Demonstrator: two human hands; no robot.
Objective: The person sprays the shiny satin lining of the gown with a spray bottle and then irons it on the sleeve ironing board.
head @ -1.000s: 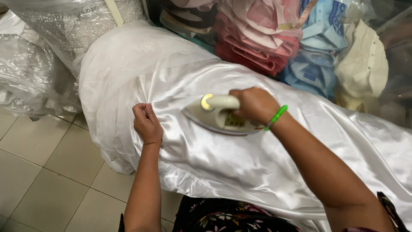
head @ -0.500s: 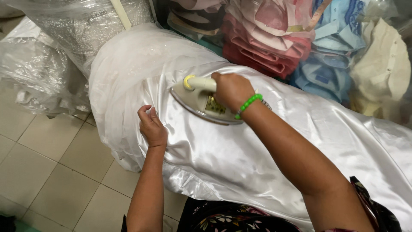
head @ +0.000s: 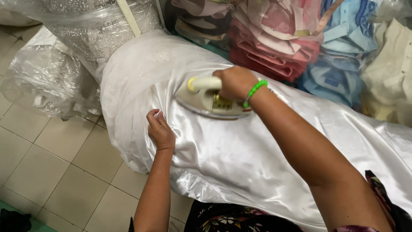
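Satin cloth (head: 240, 159): a white, glossy sheet is spread over a rounded, padded surface; it is seen running from the upper left to the far right edge and falling over the near side toward the floor. Soft folds are seen near the left hand.
Tiled floor (head: 47, 167): beige tiles are seen at the left and near left, under the hanging edge of the cloth.
Plastic-wrapped bundles (head: 64, 64): clear bags holding pale, speckled fabric are piled at the far left, just beside the cloth.
Stacked garments (head: 274, 38): folded pink, blue and cream pieces are heaped at the far side, behind the cloth.
Right arm (head: 309, 146): it is stretched from the near right across the cloth toward the iron.
Iron (head: 210, 101): a pale iron with a cream handle is set flat on the cloth, left of centre on the far half, its tip pointed left.
Right hand (head: 235, 82): it is closed firmly around the rear part of the iron's handle.
Left hand (head: 161, 131): it is laid on the cloth just near-left of the iron, apart from it; the fingers are curled and a small fold of cloth is pinched.
Green bracelet (head: 254, 91): it is worn on the right wrist.
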